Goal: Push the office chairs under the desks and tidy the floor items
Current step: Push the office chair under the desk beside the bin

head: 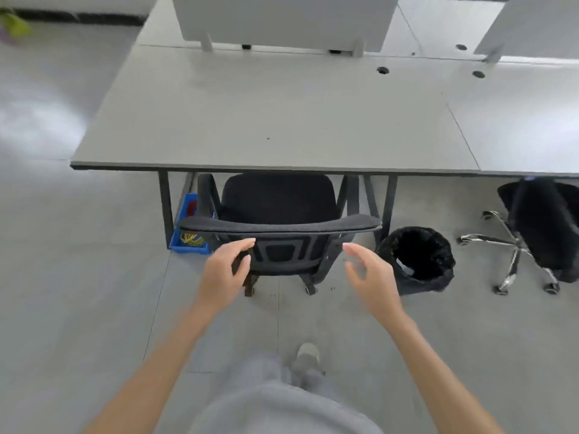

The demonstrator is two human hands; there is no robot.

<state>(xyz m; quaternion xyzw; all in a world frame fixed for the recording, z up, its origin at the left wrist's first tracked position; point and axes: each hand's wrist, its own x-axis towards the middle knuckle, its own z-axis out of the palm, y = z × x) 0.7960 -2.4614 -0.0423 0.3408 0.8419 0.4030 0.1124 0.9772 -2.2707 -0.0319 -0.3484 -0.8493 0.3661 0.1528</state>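
office chairs are the matter here, and no brand, label or writing can be read on anything in view. going left to right: at the far left edge a blurred green plant (12,25) sits on the pale floor (78,308). under the left end of the grey desk (266,120), beside its dark leg, lies a blue bin (185,242) with yellow loops inside and something red further back. next comes the black office chair (279,214), its seat partly tucked under the desk edge and its curved mesh backrest facing the person. the left hand (225,274) hovers just behind the backrest's lower left, fingers loosely curved and spread, holding nothing; whether the fingertips touch the frame cannot be told. the right hand (369,277) hangs near the backrest's right side, apart from it, fingers relaxed and parted, slightly blurred. just right of the desk leg stands a black-lined waste basket (416,261) on the floor. further right, a second black chair (539,227) with a chrome star base stands at the neighbouring desk (517,126). below, grey trousers and a pale shoe (308,355) show.
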